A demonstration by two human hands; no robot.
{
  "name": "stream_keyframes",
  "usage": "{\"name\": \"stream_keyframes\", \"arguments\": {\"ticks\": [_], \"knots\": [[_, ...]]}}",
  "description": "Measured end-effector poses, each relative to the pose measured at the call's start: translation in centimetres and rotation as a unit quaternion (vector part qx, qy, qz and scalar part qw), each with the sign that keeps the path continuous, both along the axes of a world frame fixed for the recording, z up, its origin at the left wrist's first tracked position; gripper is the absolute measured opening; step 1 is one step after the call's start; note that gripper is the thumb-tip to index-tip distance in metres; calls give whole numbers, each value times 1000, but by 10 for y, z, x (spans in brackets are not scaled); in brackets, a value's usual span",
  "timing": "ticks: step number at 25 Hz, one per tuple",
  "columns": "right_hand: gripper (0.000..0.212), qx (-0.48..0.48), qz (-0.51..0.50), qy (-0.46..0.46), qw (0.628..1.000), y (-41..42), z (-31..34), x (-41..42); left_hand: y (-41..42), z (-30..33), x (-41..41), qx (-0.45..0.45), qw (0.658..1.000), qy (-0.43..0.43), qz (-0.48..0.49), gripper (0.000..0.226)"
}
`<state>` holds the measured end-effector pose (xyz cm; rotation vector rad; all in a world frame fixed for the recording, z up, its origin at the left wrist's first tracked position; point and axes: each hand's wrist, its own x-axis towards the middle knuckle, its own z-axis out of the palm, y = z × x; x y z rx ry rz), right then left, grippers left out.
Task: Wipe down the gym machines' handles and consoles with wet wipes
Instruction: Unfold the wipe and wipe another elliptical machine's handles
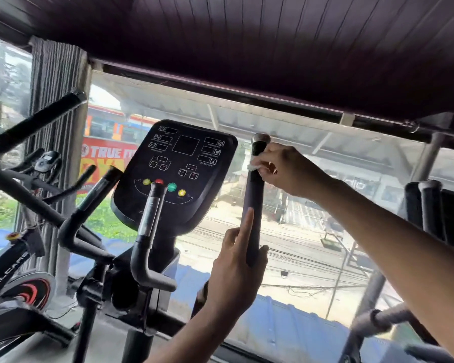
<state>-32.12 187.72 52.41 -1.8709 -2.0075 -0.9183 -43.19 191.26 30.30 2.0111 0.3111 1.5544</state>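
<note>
- Right hand (286,170), centre right, grips the wet wipe (254,165) around the handle (254,205); twisting downward would cover it all.
- Left hand (236,271), lower centre, steadies the handle, thumb hooked, forefinger straight.

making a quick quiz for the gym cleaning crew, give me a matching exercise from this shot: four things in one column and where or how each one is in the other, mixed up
Things:
1. right hand
2. left hand
3. console
4. spin bike

Places or states:
A. far left, by the window
B. holds the lower part of the upright handle, index finger straight up along it
C. left of the upright handle, screen dark
D. presses a white wipe against the upper part of the handle

Pairs: 1-D, 2-B, 3-C, 4-A
</note>
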Motion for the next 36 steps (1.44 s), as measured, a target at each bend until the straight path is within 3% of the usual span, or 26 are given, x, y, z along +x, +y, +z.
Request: {"name": "stream_keyframes", "arguments": {"ticks": [4,7,11,16,21,23,27,32,36], "knots": [[18,-59,20,26,998,-24,-20,-12,2,1,1,-8,1000,-2,-7,80],[18,-77,4,34,996,-25,0,-14,2,-3,-2,6,1000,-1,-28,80],[20,-14,-69,-130,989,15,38,-15,7,-4,1,12,1000,-4,-26,81],[28,-176,-161,-176,955,45,53,-34,8,-6,0,17,999,9,-39,87],[26,-294,-130,-169,932,31,27,-55,7,-3,-2,-1,999,7,-41,86],[23,-279,-116,-189,934,31,38,-50,6,-3,-1,1,999,7,-50,83],[23,-136,-147,-263,944,43,75,-26,9,-5,1,9,999,2,-39,78],[23,-149,-138,-224,953,33,46,-25,9,-6,0,16,999,14,-47,78],[29,-217,-128,-180,951,26,26,-39,11,-6,2,11,999,13,-49,81]]}}
